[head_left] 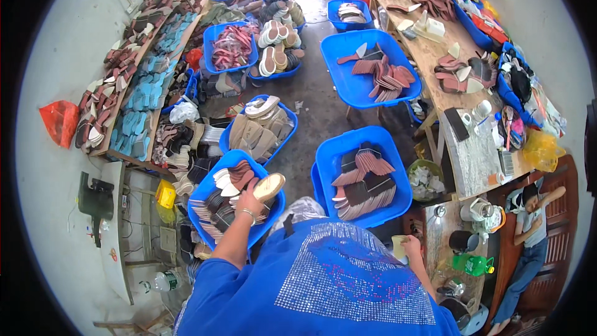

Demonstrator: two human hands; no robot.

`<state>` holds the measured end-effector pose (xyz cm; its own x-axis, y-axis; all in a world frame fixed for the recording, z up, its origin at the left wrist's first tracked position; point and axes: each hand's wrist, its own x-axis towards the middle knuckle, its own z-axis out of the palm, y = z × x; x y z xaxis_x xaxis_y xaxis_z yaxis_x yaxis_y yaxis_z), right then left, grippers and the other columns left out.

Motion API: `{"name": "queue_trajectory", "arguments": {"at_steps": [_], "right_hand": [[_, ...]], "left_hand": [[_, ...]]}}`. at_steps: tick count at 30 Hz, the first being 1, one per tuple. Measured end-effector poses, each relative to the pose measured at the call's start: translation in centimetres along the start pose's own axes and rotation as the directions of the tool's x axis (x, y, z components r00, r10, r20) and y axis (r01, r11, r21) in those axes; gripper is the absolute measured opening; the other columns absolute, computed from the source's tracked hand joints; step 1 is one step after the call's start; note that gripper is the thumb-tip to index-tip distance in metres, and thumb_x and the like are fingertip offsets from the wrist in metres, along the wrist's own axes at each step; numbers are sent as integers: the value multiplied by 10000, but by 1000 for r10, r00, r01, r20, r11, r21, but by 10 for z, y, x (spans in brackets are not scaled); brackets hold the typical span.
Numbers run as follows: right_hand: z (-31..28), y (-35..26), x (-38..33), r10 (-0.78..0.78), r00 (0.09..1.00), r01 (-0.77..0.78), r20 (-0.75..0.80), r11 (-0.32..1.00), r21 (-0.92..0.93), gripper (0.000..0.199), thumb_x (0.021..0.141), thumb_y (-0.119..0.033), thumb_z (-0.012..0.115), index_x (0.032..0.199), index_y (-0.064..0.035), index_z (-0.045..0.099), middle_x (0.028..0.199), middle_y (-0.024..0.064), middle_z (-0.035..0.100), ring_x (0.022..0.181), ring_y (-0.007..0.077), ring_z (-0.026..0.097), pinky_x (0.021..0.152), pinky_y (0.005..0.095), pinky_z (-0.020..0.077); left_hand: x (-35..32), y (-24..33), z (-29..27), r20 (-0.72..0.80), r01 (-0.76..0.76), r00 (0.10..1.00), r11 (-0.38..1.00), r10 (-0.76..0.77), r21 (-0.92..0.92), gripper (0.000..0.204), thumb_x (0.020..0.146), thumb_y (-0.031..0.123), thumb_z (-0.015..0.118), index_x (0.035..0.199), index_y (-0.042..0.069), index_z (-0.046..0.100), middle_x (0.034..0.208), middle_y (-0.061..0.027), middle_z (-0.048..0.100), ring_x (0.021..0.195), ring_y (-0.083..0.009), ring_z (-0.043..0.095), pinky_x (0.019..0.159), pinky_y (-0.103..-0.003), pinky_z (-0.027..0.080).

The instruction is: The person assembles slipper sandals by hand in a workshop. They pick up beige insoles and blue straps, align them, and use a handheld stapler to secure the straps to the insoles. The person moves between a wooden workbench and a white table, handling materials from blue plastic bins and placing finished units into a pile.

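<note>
My left hand reaches over a blue tub at my left and grips a beige shoe sole at its right rim. Beneath it the tub holds stacked shoe pieces: maroon pieces, white ones and dark striped-edge ones. Low at my right side, my right hand is closed on a pale cream piece; part of it is hidden by my shirt, so its kind is unclear. Between the hands, another blue tub carries fanned stacks of maroon and black shoe pieces.
A blue tub of maroon pieces stands farther ahead. At left, a tub of tan shoes and a rack of teal soles line the side. On the right are a wooden workbench, a green bottle and a person lying on a bench.
</note>
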<state>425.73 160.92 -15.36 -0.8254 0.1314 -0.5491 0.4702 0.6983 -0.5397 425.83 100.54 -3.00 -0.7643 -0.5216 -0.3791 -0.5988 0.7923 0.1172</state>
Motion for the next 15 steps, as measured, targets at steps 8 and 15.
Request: {"name": "queue_trajectory", "arguments": {"at_steps": [8, 15], "right_hand": [[8, 40, 17, 107, 986, -107, -125, 994, 6, 306, 663, -25, 701, 965, -28, 650, 869, 112, 685, 785, 221, 661, 719, 349, 511], [35, -112, 44, 126, 985, -71, -118, 921, 383, 279, 700, 30, 654, 972, -22, 625, 852, 64, 669, 757, 159, 632, 700, 302, 501]], "left_hand": [[97, 52, -25, -136, -87, 987, 996, 90, 28, 484, 684, 232, 734, 1056, 6, 522, 1084, -198, 557, 1050, -361, 557, 892, -452, 473], [215, 57, -37, -26, -192, 981, 978, 195, 81, 480, 678, 252, 739, 1048, 20, 538, 1093, -184, 566, 1035, -358, 561, 886, -447, 477]]}}
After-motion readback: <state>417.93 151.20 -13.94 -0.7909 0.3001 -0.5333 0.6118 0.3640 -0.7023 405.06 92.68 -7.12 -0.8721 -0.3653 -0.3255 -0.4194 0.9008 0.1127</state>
